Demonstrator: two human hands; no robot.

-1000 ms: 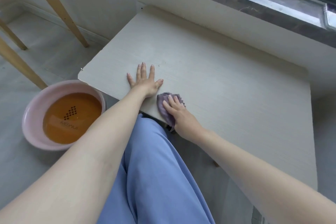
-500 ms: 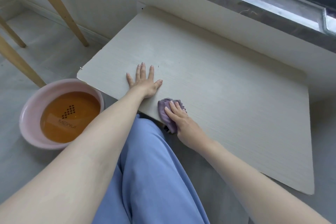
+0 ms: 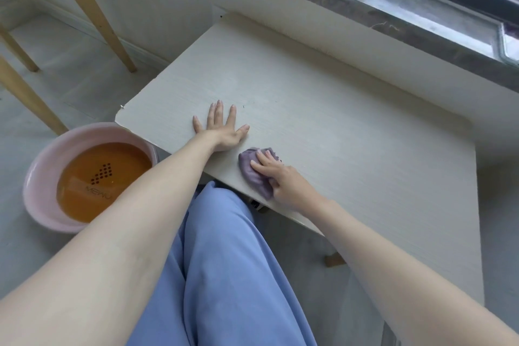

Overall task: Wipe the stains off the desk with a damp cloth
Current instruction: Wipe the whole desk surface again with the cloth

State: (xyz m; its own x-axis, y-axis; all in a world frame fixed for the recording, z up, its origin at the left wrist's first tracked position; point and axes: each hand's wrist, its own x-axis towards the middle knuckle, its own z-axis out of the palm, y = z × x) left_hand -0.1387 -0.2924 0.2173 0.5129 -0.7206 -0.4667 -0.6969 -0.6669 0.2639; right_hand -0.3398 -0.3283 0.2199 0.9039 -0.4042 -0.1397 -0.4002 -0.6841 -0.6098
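A pale wood-grain desk (image 3: 351,126) stands below a window. My left hand (image 3: 222,128) lies flat on it near the front left corner, fingers spread, holding nothing. Just to its right my right hand (image 3: 280,180) presses a crumpled purple cloth (image 3: 251,170) against the desk's front edge, fingers over the cloth. A few small dark specks (image 3: 247,105) mark the desktop just beyond my left hand's fingertips.
A pink basin (image 3: 42,171) of orange-brown water sits on the floor left of the desk. Legs of a light wooden table (image 3: 92,14) stand at the far left. My blue-trousered leg (image 3: 224,275) is under the desk's front edge. A dark stone windowsill (image 3: 393,8) runs behind.
My right hand has kept the cloth at the desk's front edge, shifting only slightly. The left hand has stayed flat in place. The view has tilted a little.
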